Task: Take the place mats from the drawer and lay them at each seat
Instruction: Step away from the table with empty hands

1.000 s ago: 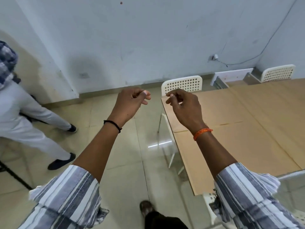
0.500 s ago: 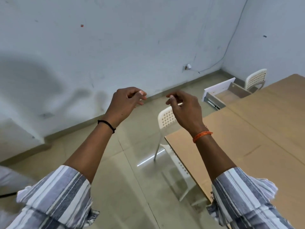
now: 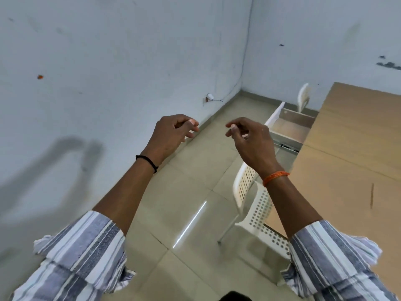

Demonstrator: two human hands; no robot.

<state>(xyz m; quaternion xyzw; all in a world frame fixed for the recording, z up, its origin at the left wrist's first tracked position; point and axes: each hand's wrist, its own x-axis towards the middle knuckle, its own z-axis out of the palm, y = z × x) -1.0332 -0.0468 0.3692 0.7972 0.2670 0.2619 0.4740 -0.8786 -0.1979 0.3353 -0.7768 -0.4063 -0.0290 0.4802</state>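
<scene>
Both my hands are raised in the air above the floor, apart from each other. My left hand (image 3: 173,135) and my right hand (image 3: 251,140) have loosely curled fingers and hold nothing. Beyond my right hand an open drawer (image 3: 290,129) with a white front panel sticks out from the side of the wooden table (image 3: 351,170). Its inside looks pale beige; I cannot tell whether a mat lies in it. The table top shows tan sheets with thin seams between them.
A white perforated chair (image 3: 253,205) stands at the table's edge under my right forearm. A second white chair (image 3: 303,96) stands past the drawer near the room's corner. A cable and plug (image 3: 209,97) hang low on the left wall. Beige tiled floor lies to the left.
The view has swung right and moved along the table: the person at the left is gone from view and the drawer is nearer. My hands keep the same raised pose.
</scene>
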